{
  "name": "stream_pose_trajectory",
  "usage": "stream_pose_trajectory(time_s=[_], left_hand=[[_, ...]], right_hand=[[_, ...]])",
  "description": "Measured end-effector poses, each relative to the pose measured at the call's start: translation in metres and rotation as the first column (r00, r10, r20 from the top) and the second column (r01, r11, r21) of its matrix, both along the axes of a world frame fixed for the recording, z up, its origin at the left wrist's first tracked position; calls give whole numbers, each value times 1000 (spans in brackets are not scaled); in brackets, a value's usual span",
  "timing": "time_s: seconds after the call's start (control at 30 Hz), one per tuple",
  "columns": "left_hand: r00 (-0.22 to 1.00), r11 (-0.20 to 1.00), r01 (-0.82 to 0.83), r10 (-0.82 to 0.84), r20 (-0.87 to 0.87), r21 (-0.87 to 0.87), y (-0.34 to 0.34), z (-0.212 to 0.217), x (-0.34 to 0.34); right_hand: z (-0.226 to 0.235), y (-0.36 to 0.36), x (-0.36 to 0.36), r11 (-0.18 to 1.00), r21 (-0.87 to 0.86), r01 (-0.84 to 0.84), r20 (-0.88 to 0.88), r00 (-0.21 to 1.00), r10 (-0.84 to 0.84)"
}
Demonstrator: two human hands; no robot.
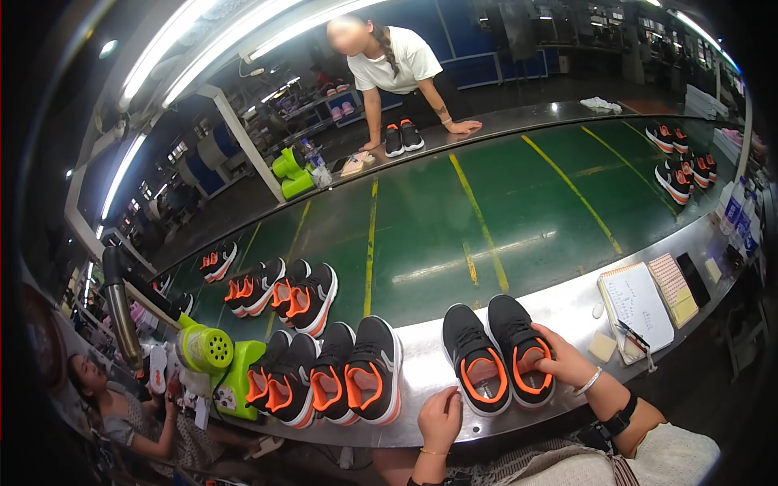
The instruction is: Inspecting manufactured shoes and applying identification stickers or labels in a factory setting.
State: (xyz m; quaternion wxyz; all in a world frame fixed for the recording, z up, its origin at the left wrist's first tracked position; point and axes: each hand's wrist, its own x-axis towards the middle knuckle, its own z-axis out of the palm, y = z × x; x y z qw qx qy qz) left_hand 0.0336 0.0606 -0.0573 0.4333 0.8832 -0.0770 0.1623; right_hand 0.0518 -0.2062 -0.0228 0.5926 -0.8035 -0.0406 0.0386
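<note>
Here, rounded shoes (468, 334) on metal (423, 340)

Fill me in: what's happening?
The person's right hand touches the right shoe of one pair, thumb at its opening. The left hand is curled by the heel of the left shoe; contact is unclear. More shoes stand on the bench and green belt. Across it, a co-worker leans on the ledge by another pair.

Some fingers of the right hand (569, 363) are hidden at the collar of the right shoe (513, 326); whether the left hand (440, 419) touches the left shoe (467, 330) is hard to tell. The lower edge cuts off the left forearm (429, 468). Handwriting on the notebook (636, 304) is too small to read.
</note>
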Motion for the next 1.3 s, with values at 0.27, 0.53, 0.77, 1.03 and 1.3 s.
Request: stream_pose_trajectory(time_s=[0.27,0.53,0.77,1.03,1.3], left_hand=[[1000,1000,-2,2,17,3,2,-2,1],[999,1000,13,-13,42,9,3,-4,1],[999,1000,9,-10,38,13,5,-7,3],[998,999,-1,-2,56,45,6,-9,4],[999,1000,0,-1,49,17,7,-11,3]], right_hand=[[7,3,-2,998,-65,6,22,1000,-4],[2,3,-1,1000,-27,12,-14,1000,-12],[-1,5,2,999,-46,10,0,1000,-10],[1,6,2,996,-92,12,23,1000,-10],[1,7,2,995,-96,-1,39,999,5]])
